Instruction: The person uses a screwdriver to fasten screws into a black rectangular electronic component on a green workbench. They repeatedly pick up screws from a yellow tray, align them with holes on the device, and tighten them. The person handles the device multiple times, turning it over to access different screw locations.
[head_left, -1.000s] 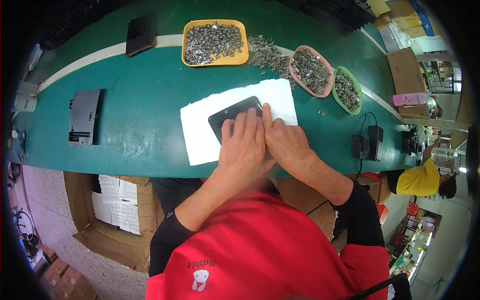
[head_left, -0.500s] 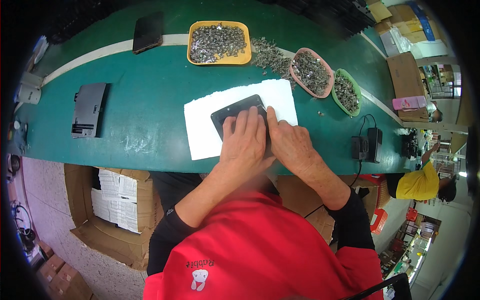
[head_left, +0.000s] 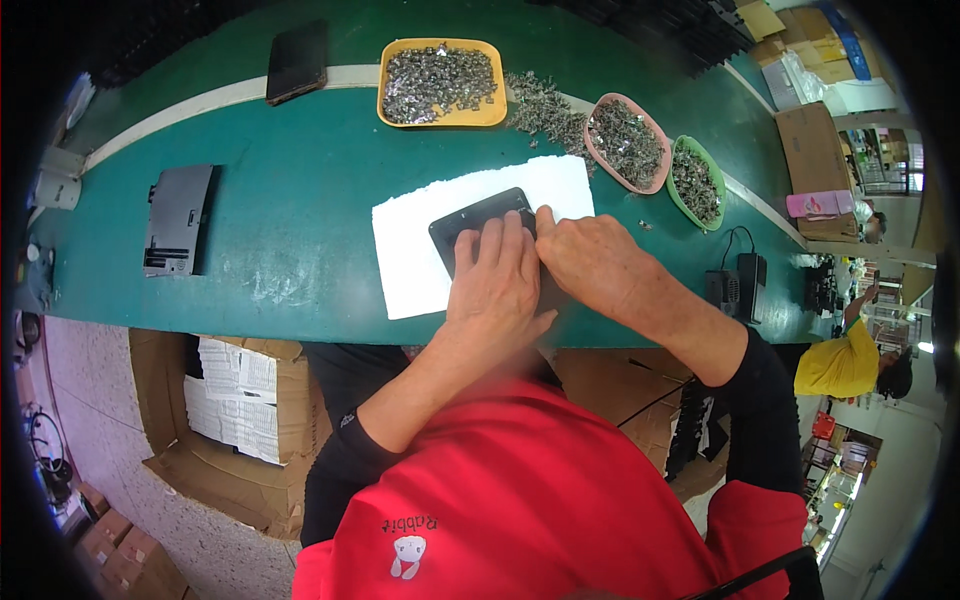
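Observation:
A black plastic panel (head_left: 478, 212) rests tilted on a white sheet (head_left: 408, 262) in front of me. My left hand (head_left: 493, 272) lies on this panel with its fingers stretched out, covering much of it. At the panel's right edge, my right hand (head_left: 597, 258) is closed, with its fingers curled under. The back of that hand hides whatever is in it, if anything. Small metal clips fill a yellow tray (head_left: 443, 122), a pink tray (head_left: 655, 180) and a green tray (head_left: 711, 215) beyond the sheet.
Loose metal clips (head_left: 545, 108) lie heaped between the yellow and pink trays. Another black plastic part (head_left: 180, 220) is at left, and a dark block (head_left: 297, 65) behind it. A black power adapter (head_left: 750, 285) stands at right. A person in yellow (head_left: 838, 366) is farther right.
My right hand has curled its fingers in at the panel's edge, and its forearm has swung out to the right. My left hand stays on the panel, shifted slightly right.

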